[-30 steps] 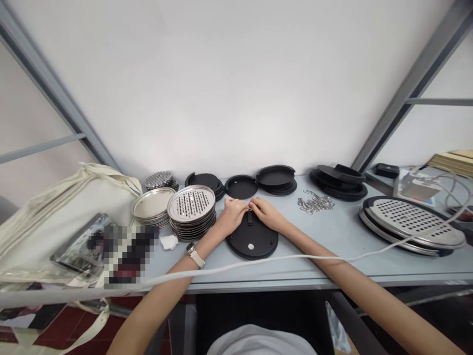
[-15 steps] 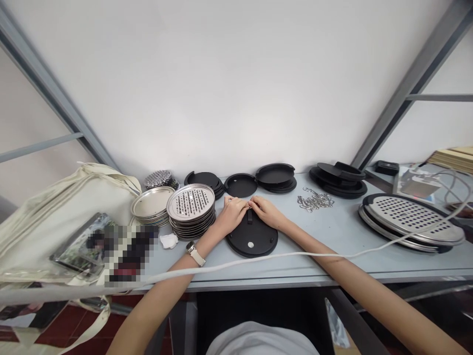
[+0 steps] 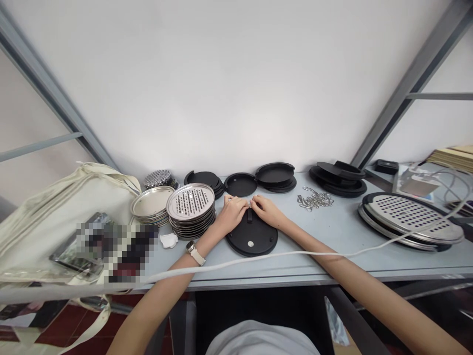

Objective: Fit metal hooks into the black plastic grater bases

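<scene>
A round black plastic disc (image 3: pixel 251 234) lies on the table with small black feet, a pale round spot and a short raised tab (image 3: pixel 250 216) near its far edge. My left hand (image 3: pixel 232 213) is at that far edge, fingers pinched together. Opposite it, my right hand (image 3: pixel 265 211) is closed too, its fingertips almost meeting the left ones above the tab. A sliver of shiny metal (image 3: pixel 249 206) shows between the fingertips; its shape is mostly hidden by them. Right of the hands lies a heap of small bent metal clips (image 3: pixel 315 199).
Stacked metal grater discs (image 3: pixel 190 202) and plain metal discs (image 3: pixel 152 202) stand left. Black round trays (image 3: pixel 241 185) line the wall. Larger perforated discs (image 3: pixel 412 217) lie right. A white cable (image 3: pixel 284 253) crosses in front of my forearms. A cream bag (image 3: pixel 44 217) sits far left.
My right fingertips have shifted very slightly to the right. The left hand and the black disc are in nearly the same place.
</scene>
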`<state>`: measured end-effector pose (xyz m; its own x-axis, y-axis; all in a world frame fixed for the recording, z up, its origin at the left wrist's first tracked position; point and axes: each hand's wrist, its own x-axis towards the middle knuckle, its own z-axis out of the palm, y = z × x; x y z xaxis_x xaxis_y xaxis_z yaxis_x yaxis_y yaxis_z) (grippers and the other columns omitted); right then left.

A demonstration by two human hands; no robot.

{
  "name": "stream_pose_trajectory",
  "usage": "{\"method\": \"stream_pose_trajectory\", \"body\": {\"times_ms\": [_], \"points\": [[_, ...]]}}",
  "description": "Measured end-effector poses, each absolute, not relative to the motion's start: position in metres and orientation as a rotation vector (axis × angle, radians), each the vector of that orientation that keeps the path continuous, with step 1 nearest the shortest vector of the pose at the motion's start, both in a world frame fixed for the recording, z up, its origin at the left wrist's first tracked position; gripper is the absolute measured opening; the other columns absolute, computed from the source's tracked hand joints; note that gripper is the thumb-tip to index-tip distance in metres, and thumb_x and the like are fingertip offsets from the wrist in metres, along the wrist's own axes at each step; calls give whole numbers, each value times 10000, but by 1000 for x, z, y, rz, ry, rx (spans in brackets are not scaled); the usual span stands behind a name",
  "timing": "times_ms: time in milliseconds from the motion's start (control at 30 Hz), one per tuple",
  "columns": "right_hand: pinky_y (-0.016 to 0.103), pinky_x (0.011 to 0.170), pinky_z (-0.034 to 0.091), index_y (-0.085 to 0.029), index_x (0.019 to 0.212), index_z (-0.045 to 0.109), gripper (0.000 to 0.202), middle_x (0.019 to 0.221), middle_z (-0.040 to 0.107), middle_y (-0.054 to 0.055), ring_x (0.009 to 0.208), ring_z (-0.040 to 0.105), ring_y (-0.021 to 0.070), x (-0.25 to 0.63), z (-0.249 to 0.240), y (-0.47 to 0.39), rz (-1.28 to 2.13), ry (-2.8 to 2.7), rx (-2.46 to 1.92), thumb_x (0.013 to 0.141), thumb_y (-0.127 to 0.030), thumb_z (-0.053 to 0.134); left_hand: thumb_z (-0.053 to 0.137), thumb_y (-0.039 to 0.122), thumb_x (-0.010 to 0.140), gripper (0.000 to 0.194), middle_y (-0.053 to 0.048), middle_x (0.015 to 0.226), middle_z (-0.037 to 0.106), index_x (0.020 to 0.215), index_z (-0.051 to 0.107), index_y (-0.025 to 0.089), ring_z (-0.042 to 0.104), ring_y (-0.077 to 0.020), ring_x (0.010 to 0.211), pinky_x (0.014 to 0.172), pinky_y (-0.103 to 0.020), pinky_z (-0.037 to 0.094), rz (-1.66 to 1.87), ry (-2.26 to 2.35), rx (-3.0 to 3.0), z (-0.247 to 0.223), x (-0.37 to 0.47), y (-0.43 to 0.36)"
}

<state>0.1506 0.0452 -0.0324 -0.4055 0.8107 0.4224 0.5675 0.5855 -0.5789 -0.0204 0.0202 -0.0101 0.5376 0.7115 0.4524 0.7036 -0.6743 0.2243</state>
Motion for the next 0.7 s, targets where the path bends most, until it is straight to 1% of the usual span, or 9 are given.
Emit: {"method": "stream_pose_trajectory", "body": {"times_ms": [167,367,500,633,700], "points": [[269,620,340,-210,672,368,200,658,448,-14,641,435,138,150,-32,45,456,-2083,-1132,867,-255,359,409,184,906,165,-11,844,635,828,553,171,546,-146,817,866,-334,271,822,1261,2725,-11,-20,20],[277,637,345,-208,683,374,181,673,462,-9,653,431,144,151,-35,47,485,-2078,-1149,856,-260,355,411,168,900,158,-9,847,630,836,555,174,542,-144,824,863,-331,270,822,1253,2720,-10,-18,19],[277,638,354,-204,698,401,167,690,498,-1,652,439,144,151,-36,47,528,-2088,-1146,848,-249,345,410,162,895,166,-15,843,627,822,558,171,540,-142,818,865,-333,273,817,1267,2695,-10,-19,20],[268,637,367,-198,736,452,117,687,515,-5,653,460,142,153,-34,47,567,-2104,-1123,812,-197,362,419,157,886,171,-12,840,633,818,574,176,542,-148,830,871,-338,273,799,1256,2666,-11,-21,23],[268,657,378,-196,756,480,128,703,533,-3,674,477,143,154,-33,47,583,-2119,-1100,800,-174,361,415,160,889,177,-12,848,634,830,581,180,541,-148,838,879,-338,270,790,1249,2655,-12,-21,24]]}}
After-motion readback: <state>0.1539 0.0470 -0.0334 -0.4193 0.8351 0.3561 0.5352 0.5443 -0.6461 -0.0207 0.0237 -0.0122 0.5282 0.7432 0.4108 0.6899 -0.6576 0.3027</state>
